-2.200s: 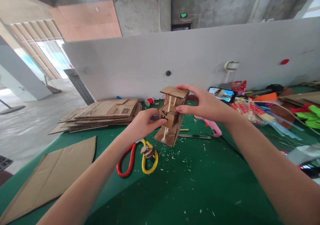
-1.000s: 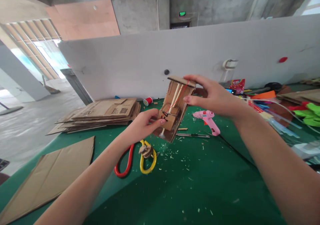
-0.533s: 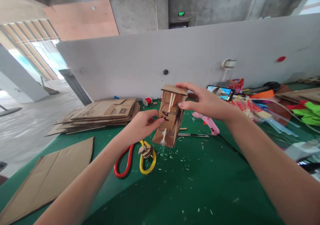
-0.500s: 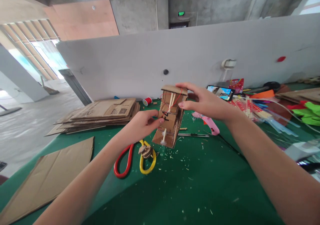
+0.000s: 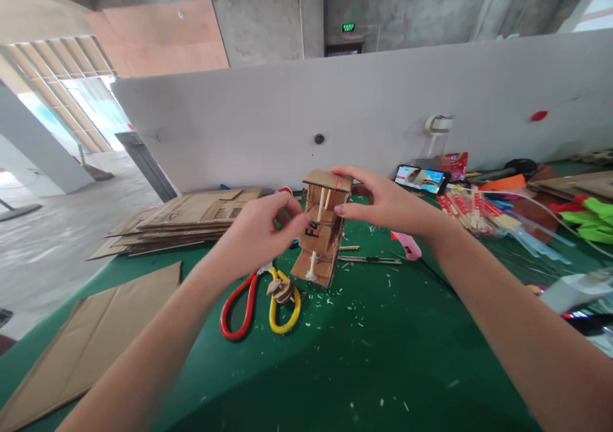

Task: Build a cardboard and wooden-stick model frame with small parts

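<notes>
Gripping tall brown cardboard-and-wooden-stick model (image 5: 322, 240) with your right hand (image 5: 383, 205); your left hand (image 5: 261, 231) curled at its edge, can't tell if pinching; red-and-yellow loop-handled scissors (image 5: 272, 305) below left fingers (image 5: 293, 227)

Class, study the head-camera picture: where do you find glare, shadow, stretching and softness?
Head view: daylight washes out the opening at far left; a soft shadow darkens the near part of the green table; the forearms look stretched toward the lower corners, probably by a wide lens; the white object near the right edge looks smeared.
</notes>
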The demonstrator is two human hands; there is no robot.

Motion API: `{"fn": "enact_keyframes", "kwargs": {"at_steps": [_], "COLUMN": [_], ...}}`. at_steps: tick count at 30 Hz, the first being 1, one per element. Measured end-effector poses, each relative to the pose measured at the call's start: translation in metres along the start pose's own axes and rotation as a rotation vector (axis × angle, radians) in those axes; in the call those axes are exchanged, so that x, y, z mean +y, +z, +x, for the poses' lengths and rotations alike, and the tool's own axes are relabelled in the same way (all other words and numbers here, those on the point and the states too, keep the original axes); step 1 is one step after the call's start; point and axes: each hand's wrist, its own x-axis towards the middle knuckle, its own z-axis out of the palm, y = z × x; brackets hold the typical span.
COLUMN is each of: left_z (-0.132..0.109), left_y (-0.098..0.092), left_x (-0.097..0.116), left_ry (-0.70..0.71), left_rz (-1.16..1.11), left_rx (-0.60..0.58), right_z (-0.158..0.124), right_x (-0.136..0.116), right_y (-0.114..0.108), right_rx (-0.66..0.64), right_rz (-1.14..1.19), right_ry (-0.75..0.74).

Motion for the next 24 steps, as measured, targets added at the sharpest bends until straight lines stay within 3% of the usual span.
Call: {"fn": "enact_keyframes", "kwargs": {"at_steps": [4, 7, 11, 14, 20, 24], "left_z": [0.000, 0.001, -0.001, 0.002, 0.033, 0.051], "left_y": [0.025, 0.028, 0.017, 0.006, -0.023, -0.033], "left_x": [0.005, 0.008, 0.017, 0.031, 0.070, 0.093], "left_ry": [0.101, 0.092, -0.006, -0.020, 0.066, 0.073], "left_rz": [0.187, 0.055, -0.428, -0.709, -0.819, -0.848], "left_rx": [0.060, 0.082, 0.097, 0.181, 0.321, 0.238], "right_z": [0.001, 0.001, 0.001, 0.002, 0.003, 0.001], "right_x": [0.000, 0.002, 0.003, 0.000, -0.010, -0.012], "right_y": [0.004, 0.005, 0.009, 0.014, 0.022, 0.025], "right_rx": [0.003, 0.005, -0.014, -0.020, -0.053, -0.036], "right_rz": [-0.029, -0.060, -0.070, -0.083, -0.169, -0.179], "right_ry": [-0.046, -0.072, -0.099, -0.151, -0.239, -0.219]}}
